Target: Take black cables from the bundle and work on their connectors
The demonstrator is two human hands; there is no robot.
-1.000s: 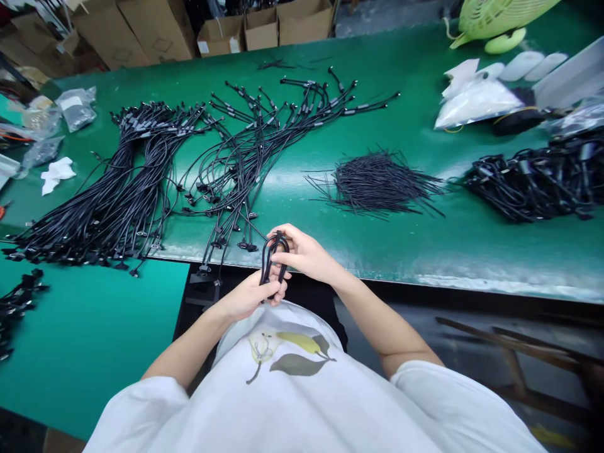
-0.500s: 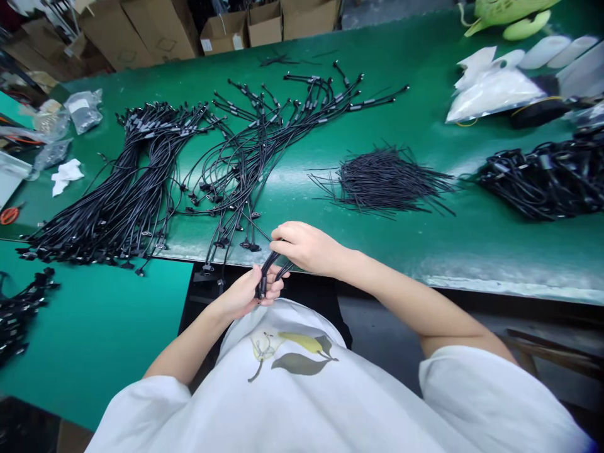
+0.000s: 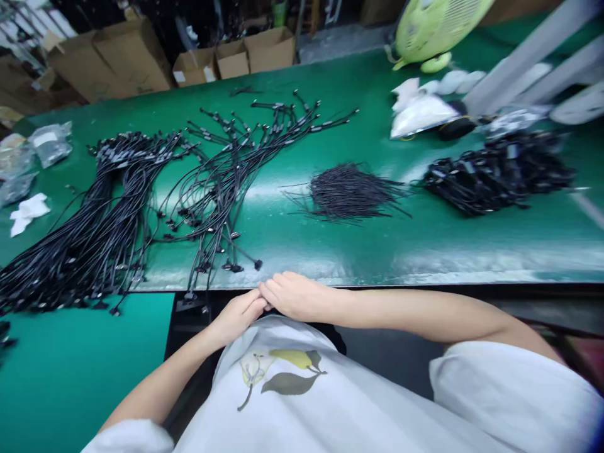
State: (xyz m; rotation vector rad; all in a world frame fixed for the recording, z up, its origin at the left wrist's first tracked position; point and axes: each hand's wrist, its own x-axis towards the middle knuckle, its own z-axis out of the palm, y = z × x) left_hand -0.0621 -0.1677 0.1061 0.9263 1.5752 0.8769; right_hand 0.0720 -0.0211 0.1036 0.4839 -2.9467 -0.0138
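Note:
My left hand (image 3: 239,316) and my right hand (image 3: 295,297) meet in front of my shirt, just below the table's front edge. Both have their fingers curled together and cover what is between them. Half a second ago a folded black cable showed there; now it is hidden. Just beyond my hands, loose black cables (image 3: 231,170) with connectors at both ends lie spread out, some ends hanging over the edge. To the right of these is a pile of thin black ties (image 3: 349,192).
Thick bundles of straight black cables (image 3: 125,189) lie at the left. Coiled black cables (image 3: 491,176) are heaped at the right. Behind them are a white plastic bag (image 3: 422,116) and a yellow-green fan (image 3: 438,28). Cardboard boxes (image 3: 268,50) stand beyond the green table (image 3: 330,251).
My view has turned to the right. My hands have closed together, my right hand coming down onto my left, so the black cable between them is covered.

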